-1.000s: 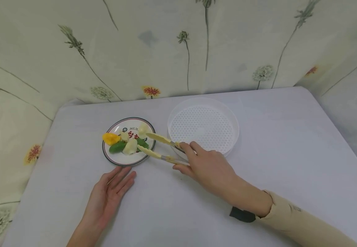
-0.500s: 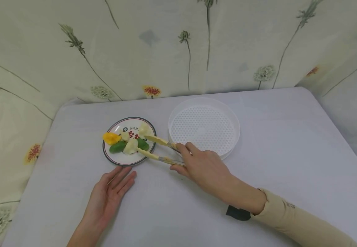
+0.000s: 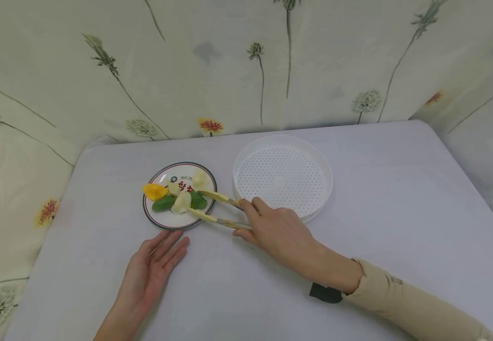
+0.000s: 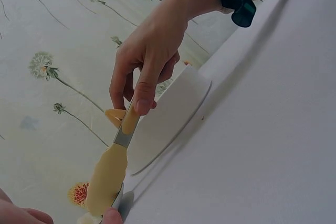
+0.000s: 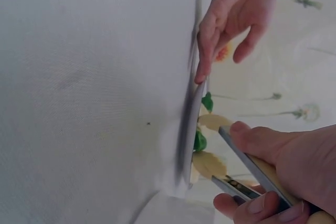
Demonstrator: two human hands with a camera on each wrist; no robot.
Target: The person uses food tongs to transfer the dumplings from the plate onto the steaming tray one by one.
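A round plate (image 3: 169, 219) with a dark rim holds several dumpling-shaped pieces: an orange one (image 3: 154, 191), two green ones (image 3: 163, 203) and several pale ones (image 3: 181, 202). My right hand (image 3: 251, 220) grips yellow-tipped metal tongs (image 3: 218, 195). Their tips reach over the plate's right side, one on each side of the right green piece (image 3: 198, 201), spread apart. In the right wrist view the tongs (image 5: 247, 169) point at the plate's edge (image 5: 189, 129). My left hand (image 3: 161, 255) lies flat, palm up, just in front of the plate, holding nothing.
A round white perforated tray (image 3: 282, 175) with a low wall stands right of the plate, close behind my right hand. The pale table (image 3: 400, 213) is backed and flanked by a flower-printed cloth (image 3: 229, 61).
My right hand has slid left with the tongs, bringing their tips further over the plate and around the right green piece. The left hand has stayed put.
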